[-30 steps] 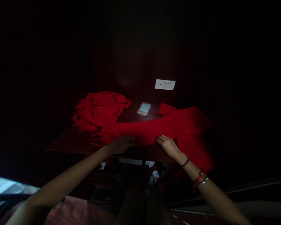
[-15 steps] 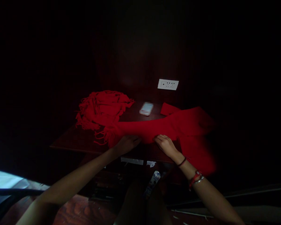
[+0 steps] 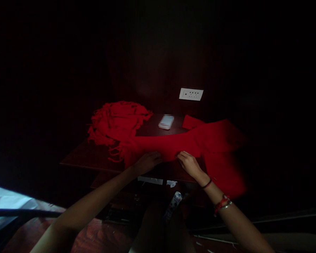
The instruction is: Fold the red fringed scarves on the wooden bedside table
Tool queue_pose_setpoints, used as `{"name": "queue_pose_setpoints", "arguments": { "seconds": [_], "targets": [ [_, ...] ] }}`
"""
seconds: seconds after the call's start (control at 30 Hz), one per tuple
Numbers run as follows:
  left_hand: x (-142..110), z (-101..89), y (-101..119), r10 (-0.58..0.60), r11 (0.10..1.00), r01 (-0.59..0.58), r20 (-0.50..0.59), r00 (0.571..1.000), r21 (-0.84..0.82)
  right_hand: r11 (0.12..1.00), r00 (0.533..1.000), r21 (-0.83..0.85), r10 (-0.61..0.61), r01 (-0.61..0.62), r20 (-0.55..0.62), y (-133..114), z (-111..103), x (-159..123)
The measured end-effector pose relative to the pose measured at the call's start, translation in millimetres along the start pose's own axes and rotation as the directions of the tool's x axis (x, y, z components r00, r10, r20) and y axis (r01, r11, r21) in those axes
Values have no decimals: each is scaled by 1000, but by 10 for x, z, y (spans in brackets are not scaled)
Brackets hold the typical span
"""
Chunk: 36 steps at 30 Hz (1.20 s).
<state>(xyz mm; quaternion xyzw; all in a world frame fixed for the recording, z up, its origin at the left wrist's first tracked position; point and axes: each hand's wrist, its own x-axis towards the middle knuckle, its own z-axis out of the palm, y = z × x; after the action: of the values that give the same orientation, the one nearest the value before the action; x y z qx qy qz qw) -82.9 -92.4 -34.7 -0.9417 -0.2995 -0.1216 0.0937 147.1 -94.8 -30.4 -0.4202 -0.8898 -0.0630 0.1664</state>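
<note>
A long red scarf [image 3: 168, 144] with fringe at its left end lies across the dark table [image 3: 81, 154], and its right part hangs over the side. My left hand [image 3: 149, 162] grips the scarf's near edge, fingers curled on the cloth. A short way to the right, my right hand [image 3: 187, 162] pinches the same edge between thumb and fingers. Beyond my left hand, a heap of red fringed cloth [image 3: 116, 121] sits at the table's left. Dim light makes the fingertips hard to make out.
A pixelated light-coloured object [image 3: 166, 121] lies toward the back of the table. On the wall behind is a white power socket [image 3: 191, 94]. Folded red cloth [image 3: 192, 122] rests at the back right. A patterned carton [image 3: 174, 203] stands low between my legs.
The whole view has shifted slightly. My left hand's fingers have moved a little on the scarf's edge; the scarf and my right hand look nearly the same.
</note>
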Motion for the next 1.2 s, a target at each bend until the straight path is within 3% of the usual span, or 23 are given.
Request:
{"name": "queue_pose_setpoints", "arguments": {
  "seconds": [0.17,0.3,0.43,0.53,0.6,0.7,0.8,0.93,1.03,1.2],
  "targets": [
    [19,-76,39,6,995,-8,-16,1000,-95,985,999,174,1,6,-40,-22,-22,-54],
    [24,-96,57,-38,990,34,-32,999,-135,975,995,212,77,-61,-68,-102,-27,-18],
    [11,-19,28,-168,983,163,-52,984,-83,992,995,106,61,-69,80,-139,22,1],
    [-11,63,-12,-208,978,209,34,978,-28,998,977,0,69,-70,204,-58,29,-54],
    [-26,101,-37,-211,977,212,99,973,-5,986,953,-93,160,-140,259,69,-12,-116],
    [-49,128,-67,-197,980,198,137,971,7,922,870,-244,369,-299,328,339,-136,-241],
    [-71,138,-85,-190,982,191,134,973,9,855,809,-339,496,-392,315,597,-285,-393],
    [-6,91,-81,-211,978,210,143,967,23,860,891,-364,431,-358,141,756,-458,-539],
    [199,-13,-21,-237,971,232,122,964,54,857,940,-401,341,-322,-26,778,-515,-552],
    [747,-91,214,-76,997,76,77,994,-1,908,990,-400,138,-126,1,818,-392,-488]
  ]
}}
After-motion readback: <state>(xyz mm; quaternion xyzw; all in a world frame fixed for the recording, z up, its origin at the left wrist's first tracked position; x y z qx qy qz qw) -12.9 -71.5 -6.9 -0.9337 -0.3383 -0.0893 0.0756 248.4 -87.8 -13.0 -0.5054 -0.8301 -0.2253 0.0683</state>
